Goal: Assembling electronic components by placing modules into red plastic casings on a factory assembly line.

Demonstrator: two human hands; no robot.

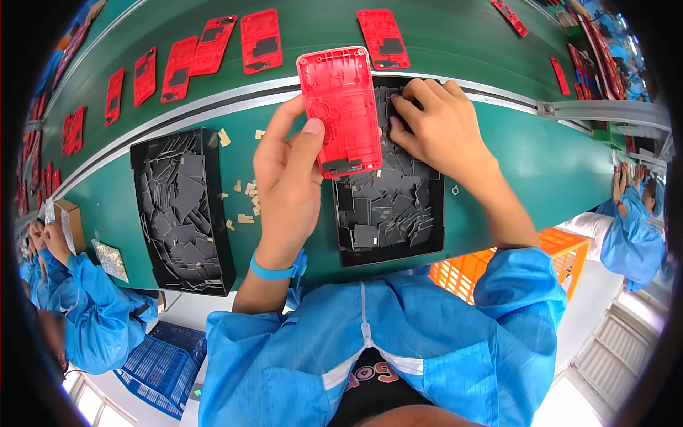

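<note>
My left hand [290, 167] holds up a red plastic housing [345, 128], its moulded inner side facing me, thumb on its left edge. A black pad sits along the housing's lower end. Just to the right, my right hand [445, 128] reaches into a black tray [391, 257] of loose dark grey rectangular pads [390, 192]. Its thumb and forefinger are curled around the edge of one dark grey pad at the tray's far end; the fingertips are partly hidden. The housing covers part of this tray's far left side.
Another black tray [225, 274] of grey pads stands at left, small tan pieces [247, 218] scattered beside it. Beyond a metal rail, red housings [262, 41] lie along a green belt [313, 25]. Below are orange [459, 274] and blue crates [160, 366]. Co-workers sit on both sides.
</note>
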